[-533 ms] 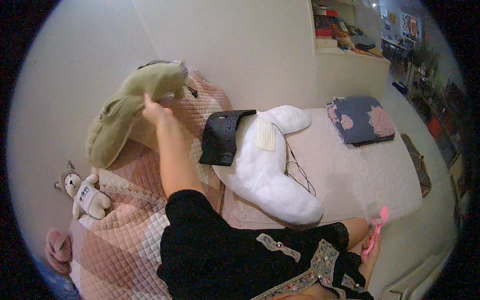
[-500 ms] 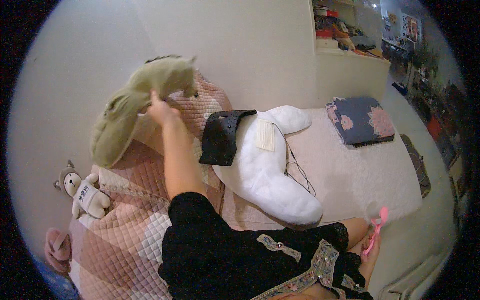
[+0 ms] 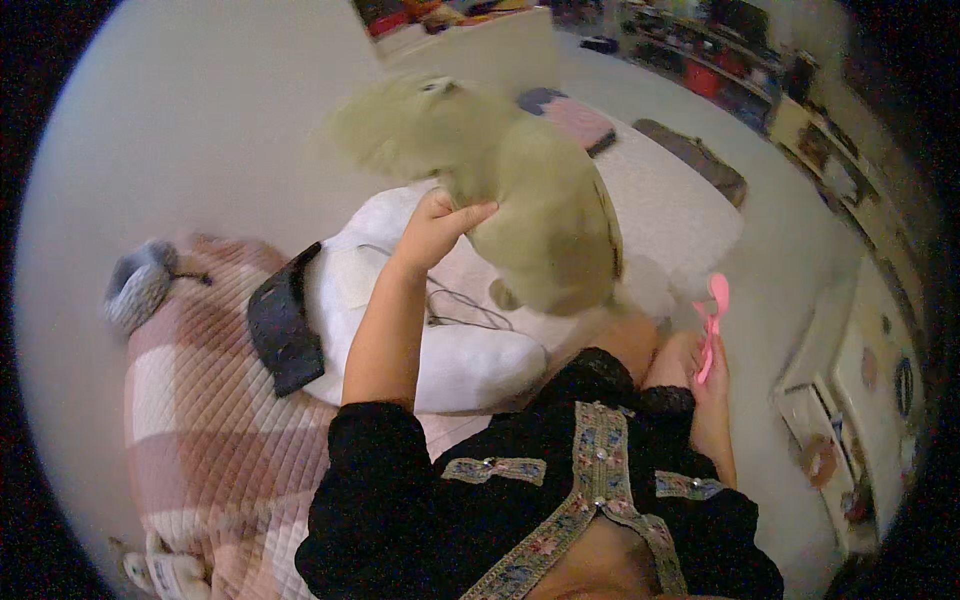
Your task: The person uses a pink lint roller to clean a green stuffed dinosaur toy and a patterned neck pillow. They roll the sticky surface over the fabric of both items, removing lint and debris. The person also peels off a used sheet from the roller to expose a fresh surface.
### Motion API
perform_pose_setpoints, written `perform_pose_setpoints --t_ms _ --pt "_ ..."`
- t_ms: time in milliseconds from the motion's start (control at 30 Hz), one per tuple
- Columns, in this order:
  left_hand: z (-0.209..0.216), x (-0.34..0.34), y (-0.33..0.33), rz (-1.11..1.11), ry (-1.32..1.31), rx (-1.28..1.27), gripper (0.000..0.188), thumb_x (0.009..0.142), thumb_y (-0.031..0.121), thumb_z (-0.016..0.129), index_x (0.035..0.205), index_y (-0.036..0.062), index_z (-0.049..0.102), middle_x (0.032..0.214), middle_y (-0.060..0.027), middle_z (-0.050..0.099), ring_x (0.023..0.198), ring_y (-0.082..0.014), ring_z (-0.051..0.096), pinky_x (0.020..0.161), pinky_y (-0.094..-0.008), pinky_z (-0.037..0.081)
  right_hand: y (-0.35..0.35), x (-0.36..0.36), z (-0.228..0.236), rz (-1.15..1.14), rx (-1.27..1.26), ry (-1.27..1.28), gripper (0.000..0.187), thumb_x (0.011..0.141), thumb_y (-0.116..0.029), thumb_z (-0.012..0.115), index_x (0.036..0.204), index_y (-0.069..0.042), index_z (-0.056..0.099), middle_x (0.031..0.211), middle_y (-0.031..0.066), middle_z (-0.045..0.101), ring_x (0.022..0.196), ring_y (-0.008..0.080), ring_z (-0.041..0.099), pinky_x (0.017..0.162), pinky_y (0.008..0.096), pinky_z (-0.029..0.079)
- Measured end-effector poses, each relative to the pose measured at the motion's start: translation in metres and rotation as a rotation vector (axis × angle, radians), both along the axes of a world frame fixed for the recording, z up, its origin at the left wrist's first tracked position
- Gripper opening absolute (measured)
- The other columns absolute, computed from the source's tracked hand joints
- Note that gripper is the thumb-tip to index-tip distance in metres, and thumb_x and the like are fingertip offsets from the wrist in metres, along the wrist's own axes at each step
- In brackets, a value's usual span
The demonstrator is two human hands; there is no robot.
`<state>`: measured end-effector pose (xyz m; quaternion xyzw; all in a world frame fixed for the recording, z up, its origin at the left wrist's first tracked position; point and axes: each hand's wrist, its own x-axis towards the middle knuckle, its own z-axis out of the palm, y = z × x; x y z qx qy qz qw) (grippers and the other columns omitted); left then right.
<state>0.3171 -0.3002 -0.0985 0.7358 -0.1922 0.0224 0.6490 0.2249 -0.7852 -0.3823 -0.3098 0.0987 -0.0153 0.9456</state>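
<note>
My left hand point(image 3: 432, 235) is raised over the bed, its fingers and thumb closed on a large olive-green plush animal point(image 3: 545, 215). The plush is blurred at its upper left end and hangs above a white curved pillow point(image 3: 460, 365). My right hand point(image 3: 712, 380) is low at the right beside my leg. Its fingers are wrapped around a slim pink plastic tool point(image 3: 716, 300) with a rounded end pointing up; its exact kind I cannot make out. A black folded panel point(image 3: 287, 330) leans against the pillow's left end.
A pink and white quilt point(image 3: 190, 440) covers the left side, with a grey knitted item point(image 3: 142, 288) on it. A white plush bear point(image 3: 175, 572) lies at the lower left. Thin black cable point(image 3: 470, 308) crosses the bed. A folded dark blanket point(image 3: 580, 125) sits behind the green plush.
My left hand has carried the green plush from the quilt's far left over to the middle of the bed. The view has turned right. My right hand still grips the pink tool.
</note>
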Motion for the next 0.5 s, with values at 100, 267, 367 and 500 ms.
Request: perform_pose_setpoints --t_ms 100,267,367,500 --pt "-0.016 0.037 -0.047 -0.267 0.182 0.017 0.025 0.092 0.016 0.071 0.113 0.0038 0.071 0.105 0.0002 0.071 0.097 -0.0100 0.062 0.085 -0.0265 0.048 -0.029 -0.027 0.020 -0.237 0.013 0.025 0.035 0.104 -0.025 0.054 0.137 -0.011 0.051 0.091 -0.0004 0.058 0.058 0.0056 0.044 0.050 0.0216 0.035" --pt "-0.049 0.086 -0.110 -0.663 0.309 0.432 0.026 0.092 0.019 0.071 0.115 0.0060 0.071 0.103 0.0018 0.071 0.095 -0.0097 0.062 0.083 -0.0285 0.049 -0.040 -0.059 0.074 -0.355 0.021 -0.177 0.037 0.102 -0.026 0.058 0.136 -0.012 0.051 0.091 -0.0004 0.061 0.060 0.0045 0.046 0.051 0.0219 0.038" --pt "-0.089 0.106 -0.153 -0.717 0.049 0.822 0.023 0.093 0.020 0.067 0.108 0.0037 0.071 0.100 -0.0086 0.073 0.093 -0.0193 0.067 0.083 -0.0346 0.052 -0.038 -0.069 0.089 -0.344 -0.022 -0.217 0.040 0.102 -0.023 0.058 0.139 -0.011 0.048 0.092 0.0010 0.063 0.061 0.0048 0.047 0.053 0.0216 0.039" --pt "-0.159 0.124 -0.170 -0.489 -0.114 0.853 0.035 0.095 0.028 0.063 0.118 0.0029 0.068 0.103 -0.0201 0.071 0.097 -0.0325 0.068 0.087 -0.0405 0.052 -0.020 -0.063 0.111 -0.336 -0.567 -0.115 0.040 0.102 -0.022 0.056 0.140 -0.008 0.050 0.100 0.0032 0.063 0.067 0.0047 0.047 0.056 0.0216 0.038"
